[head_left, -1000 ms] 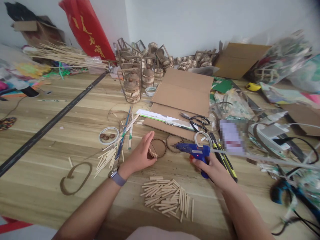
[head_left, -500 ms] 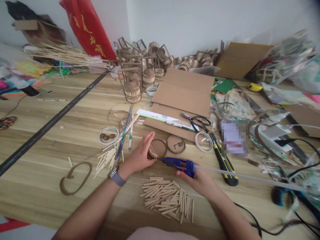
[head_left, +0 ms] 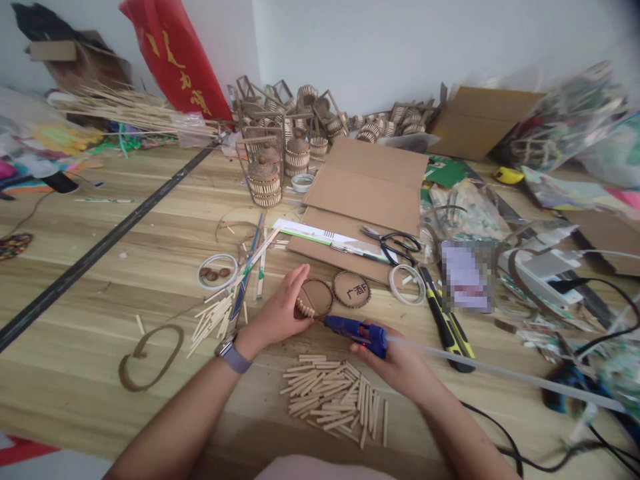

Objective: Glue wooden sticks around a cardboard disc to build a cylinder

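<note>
My left hand (head_left: 277, 317) holds a round cardboard disc (head_left: 318, 295) by its left edge, where short wooden sticks line the rim. My right hand (head_left: 387, 357) is wrapped round a blue glue gun (head_left: 356, 333), whose tip points left at the disc's lower edge, close to my left fingertips. A long clear glue stick (head_left: 465, 360) runs out of the gun's back to the right. Just right of the held disc lies a second disc (head_left: 351, 289) with dark characters. Below my hands is a pile of short wooden sticks (head_left: 330, 393).
Black scissors (head_left: 400, 245) and a ruler (head_left: 325, 235) lie on cardboard (head_left: 367, 180). A yellow-black cutter (head_left: 450, 327) and a tape roll (head_left: 407, 285) are at the right. Small stick baskets (head_left: 265, 180) stand behind. Black cables (head_left: 493, 417) run at the lower right.
The glue gun and my right hand have shifted very slightly left, and the clear stick's far end has dropped lower. My left hand and the disc look unchanged.
</note>
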The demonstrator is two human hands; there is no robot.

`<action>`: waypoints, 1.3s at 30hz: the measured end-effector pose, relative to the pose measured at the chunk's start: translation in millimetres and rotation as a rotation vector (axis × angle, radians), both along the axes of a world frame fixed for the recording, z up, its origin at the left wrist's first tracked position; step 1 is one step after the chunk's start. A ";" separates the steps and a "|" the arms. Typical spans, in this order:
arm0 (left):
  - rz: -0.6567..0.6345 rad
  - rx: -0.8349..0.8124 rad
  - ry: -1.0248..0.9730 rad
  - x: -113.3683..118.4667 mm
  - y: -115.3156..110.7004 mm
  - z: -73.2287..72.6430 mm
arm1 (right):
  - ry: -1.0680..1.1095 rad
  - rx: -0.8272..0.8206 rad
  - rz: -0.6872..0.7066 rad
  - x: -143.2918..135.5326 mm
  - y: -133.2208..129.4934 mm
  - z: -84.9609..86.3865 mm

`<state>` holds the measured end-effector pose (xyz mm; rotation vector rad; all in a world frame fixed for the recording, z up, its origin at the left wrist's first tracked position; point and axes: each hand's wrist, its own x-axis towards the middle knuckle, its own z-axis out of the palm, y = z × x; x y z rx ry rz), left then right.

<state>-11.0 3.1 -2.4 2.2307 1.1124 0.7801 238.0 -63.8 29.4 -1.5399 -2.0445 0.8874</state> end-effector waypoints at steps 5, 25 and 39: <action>0.004 -0.002 -0.004 0.2 0.5 -0.3 | 0.005 0.030 0.008 -0.1 -0.4 -2.9; -0.003 0.001 -0.009 -0.5 -0.3 -0.3 | 0.005 0.059 0.034 -2.5 -2.2 -1.7; -0.008 0.006 -0.009 -0.1 0.7 0.5 | -0.018 0.086 0.035 -4.6 -2.6 1.1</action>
